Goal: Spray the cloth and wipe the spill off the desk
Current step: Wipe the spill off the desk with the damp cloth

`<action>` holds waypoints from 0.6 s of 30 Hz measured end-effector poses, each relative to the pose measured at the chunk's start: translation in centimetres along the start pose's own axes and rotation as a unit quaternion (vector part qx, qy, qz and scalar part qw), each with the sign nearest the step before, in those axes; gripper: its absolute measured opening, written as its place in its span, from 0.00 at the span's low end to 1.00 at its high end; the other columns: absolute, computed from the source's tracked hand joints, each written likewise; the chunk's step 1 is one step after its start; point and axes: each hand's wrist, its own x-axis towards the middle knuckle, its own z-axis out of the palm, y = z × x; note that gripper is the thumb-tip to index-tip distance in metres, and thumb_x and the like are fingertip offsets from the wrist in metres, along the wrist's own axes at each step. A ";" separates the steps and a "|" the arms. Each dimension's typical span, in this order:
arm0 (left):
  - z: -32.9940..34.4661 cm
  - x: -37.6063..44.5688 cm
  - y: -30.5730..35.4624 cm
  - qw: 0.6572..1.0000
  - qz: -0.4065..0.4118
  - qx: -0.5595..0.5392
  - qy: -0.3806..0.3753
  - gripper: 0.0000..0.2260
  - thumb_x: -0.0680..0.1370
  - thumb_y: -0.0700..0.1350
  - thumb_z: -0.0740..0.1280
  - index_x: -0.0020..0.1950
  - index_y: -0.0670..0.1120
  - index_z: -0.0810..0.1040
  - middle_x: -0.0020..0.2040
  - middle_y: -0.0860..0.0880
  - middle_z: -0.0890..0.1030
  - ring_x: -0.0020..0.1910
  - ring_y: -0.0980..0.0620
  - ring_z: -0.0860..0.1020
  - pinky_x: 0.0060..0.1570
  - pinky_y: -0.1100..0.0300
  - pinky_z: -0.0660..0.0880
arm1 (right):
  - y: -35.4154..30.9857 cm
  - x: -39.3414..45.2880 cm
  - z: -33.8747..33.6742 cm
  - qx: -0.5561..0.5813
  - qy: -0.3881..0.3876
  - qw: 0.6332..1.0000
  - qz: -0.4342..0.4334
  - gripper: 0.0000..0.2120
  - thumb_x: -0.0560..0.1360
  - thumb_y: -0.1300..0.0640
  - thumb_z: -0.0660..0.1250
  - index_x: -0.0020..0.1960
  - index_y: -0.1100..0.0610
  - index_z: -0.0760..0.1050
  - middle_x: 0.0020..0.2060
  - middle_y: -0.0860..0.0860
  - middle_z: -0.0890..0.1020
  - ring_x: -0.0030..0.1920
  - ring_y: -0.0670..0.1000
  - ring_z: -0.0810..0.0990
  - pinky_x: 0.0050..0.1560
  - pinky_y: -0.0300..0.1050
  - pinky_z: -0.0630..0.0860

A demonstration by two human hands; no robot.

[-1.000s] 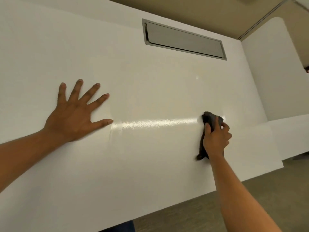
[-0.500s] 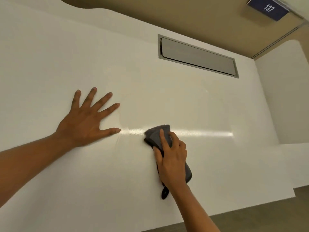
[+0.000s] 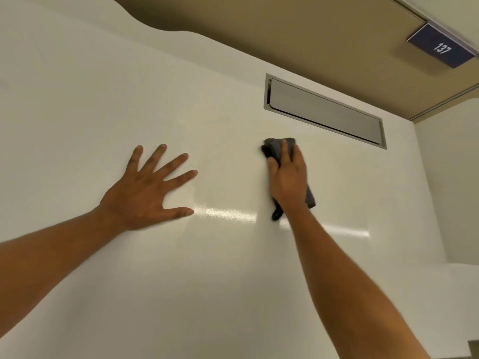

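A dark grey folded cloth (image 3: 275,147) lies flat on the white desk (image 3: 207,281), pressed down under my right hand (image 3: 287,177). Its far end shows past my fingertips, and a small loop sticks out by my wrist. My left hand (image 3: 147,193) rests palm down on the desk to the left of the cloth, fingers spread, holding nothing. A shiny streak of reflected light runs across the desk between my two hands. I can make out no spill and no spray bottle.
A grey metal cable hatch (image 3: 324,114) is set flush into the desk just beyond the cloth. A second white desk (image 3: 451,182) adjoins on the right. A blue sign reading 137 (image 3: 442,47) is at the top right, over brown floor.
My right hand has slid the cloth from the right side leftward to the middle, then away from me toward the hatch. My left hand has stayed planted. The view has tilted upward.
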 end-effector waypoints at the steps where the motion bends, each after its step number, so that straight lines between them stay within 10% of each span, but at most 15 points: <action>1: 0.0 0.0 0.0 1.000 0.000 0.001 0.001 0.42 0.77 0.80 0.50 0.87 0.61 0.59 0.89 0.51 0.59 0.88 0.36 0.56 0.82 0.27 0.52 | -1.0 -1.4 0.5 -0.008 -0.006 0.999 -0.031 0.30 0.86 0.44 0.58 0.85 0.52 0.57 0.82 0.59 0.61 0.80 0.61 0.61 0.82 0.56 0.58; 8: 0.0 0.0 0.1 1.000 -0.001 0.001 0.004 0.41 0.78 0.80 0.49 0.87 0.61 0.58 0.89 0.51 0.59 0.87 0.35 0.57 0.83 0.27 0.51 | 2.8 -17.3 0.4 -0.018 -0.069 0.985 -0.154 0.31 0.87 0.40 0.53 0.85 0.40 0.44 0.86 0.49 0.53 0.85 0.50 0.52 0.84 0.49 0.50; 18: -0.1 0.1 0.1 1.000 -0.008 -0.006 0.003 0.41 0.77 0.80 0.48 0.87 0.62 0.57 0.89 0.53 0.57 0.88 0.36 0.55 0.83 0.27 0.51 | 6.5 -1.6 -3.0 0.008 0.016 0.996 0.086 0.29 0.87 0.48 0.58 0.85 0.56 0.56 0.83 0.60 0.60 0.82 0.61 0.60 0.83 0.55 0.57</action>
